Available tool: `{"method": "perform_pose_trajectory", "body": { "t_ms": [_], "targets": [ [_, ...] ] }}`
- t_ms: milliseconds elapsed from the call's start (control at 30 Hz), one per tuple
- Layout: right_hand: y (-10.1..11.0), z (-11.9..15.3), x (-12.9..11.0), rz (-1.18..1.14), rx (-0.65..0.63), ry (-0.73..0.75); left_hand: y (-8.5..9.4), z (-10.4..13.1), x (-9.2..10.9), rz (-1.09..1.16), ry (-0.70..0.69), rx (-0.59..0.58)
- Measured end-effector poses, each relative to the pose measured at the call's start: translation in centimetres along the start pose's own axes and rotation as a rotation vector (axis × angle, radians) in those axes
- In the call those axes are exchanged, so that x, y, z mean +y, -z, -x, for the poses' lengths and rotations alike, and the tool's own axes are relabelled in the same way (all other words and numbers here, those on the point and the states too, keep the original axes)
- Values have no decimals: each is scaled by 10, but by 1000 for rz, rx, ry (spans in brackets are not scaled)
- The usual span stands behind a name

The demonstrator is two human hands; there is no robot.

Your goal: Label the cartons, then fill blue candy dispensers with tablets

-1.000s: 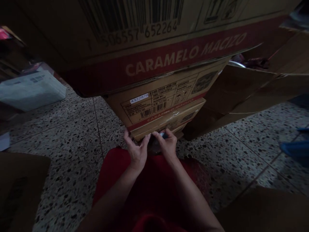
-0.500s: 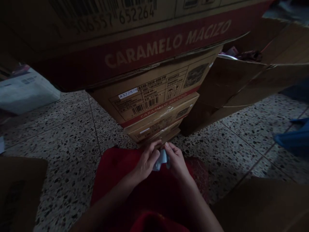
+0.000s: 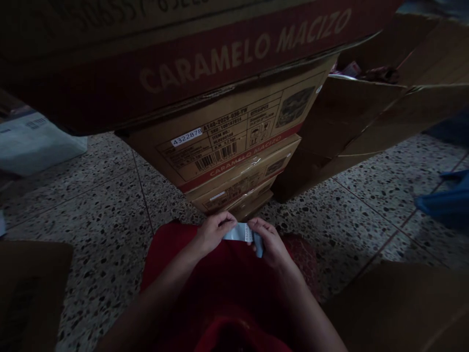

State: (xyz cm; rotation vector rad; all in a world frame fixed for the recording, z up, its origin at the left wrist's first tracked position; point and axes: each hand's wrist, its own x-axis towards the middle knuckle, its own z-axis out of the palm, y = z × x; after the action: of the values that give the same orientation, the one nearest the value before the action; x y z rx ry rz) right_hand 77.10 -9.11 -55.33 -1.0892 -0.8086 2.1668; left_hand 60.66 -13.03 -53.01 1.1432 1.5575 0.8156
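A pale blue label strip is stretched between my two hands, above the red cloth on my lap. My left hand pinches its left end. Around its right end the fingers of my right hand are closed, and a folded blue part of the strip hangs below them. Small dark printing shows on the strip near my right fingertips. Just beyond my hands rises a stack of cardboard boxes with red bands and a white number sticker.
An open carton with wrapped items stands right of the stack. A whitish package lies at the left. Brown cardboard fills the lower right, more the lower left. A blue object sits on the speckled floor at the right.
My hands have moved apart, my left hand going left, and the bunched strip is now flat between them. The view has shifted slightly, so the top box sits higher.
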Motion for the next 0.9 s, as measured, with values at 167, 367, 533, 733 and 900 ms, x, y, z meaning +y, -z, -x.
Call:
{"method": "perform_pose_trajectory", "body": {
  "t_ms": [167, 367, 533, 733, 900],
  "targets": [
    [3, 2, 5, -6, -16, -20, -3, -2, -7, -25, -65, 67],
    [0, -1, 14, -10, 0, -26, -11, -7, -25, -91, -82, 149],
    [-2, -2, 22, 57, 106, 25, -26, 6, -28, -416, -360, 456],
    [-7, 2, 42, 150, 209, 147, -42, 29, -29, -654, -407, 476],
    [-11, 5, 59, 195, 186, 232, -40, 26, -37, -588, -279, 420]
  ]
}}
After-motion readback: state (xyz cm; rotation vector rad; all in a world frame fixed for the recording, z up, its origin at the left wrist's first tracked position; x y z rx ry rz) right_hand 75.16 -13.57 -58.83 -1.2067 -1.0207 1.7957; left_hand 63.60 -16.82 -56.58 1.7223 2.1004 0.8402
